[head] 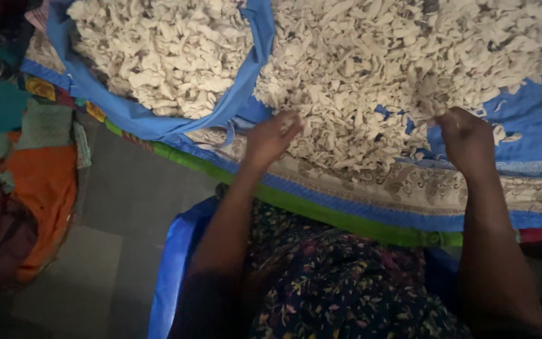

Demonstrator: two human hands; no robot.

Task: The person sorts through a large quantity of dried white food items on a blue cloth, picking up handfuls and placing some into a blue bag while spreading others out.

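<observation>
Dim floor-level setup: patterned blue cloth with a green-edged border spread on the floor, covered by a big heap of off-white scraps. Second batch sits in a blue fabric bundle to the left. Left hand is curled shut at the heap's near edge; can't tell what's inside. Right hand pinches a tuft of scraps. Risks, my read: pieces spill over the cloth edge onto bare grey floor; low light hides strays; bundle's rim sags, batches mix.
</observation>
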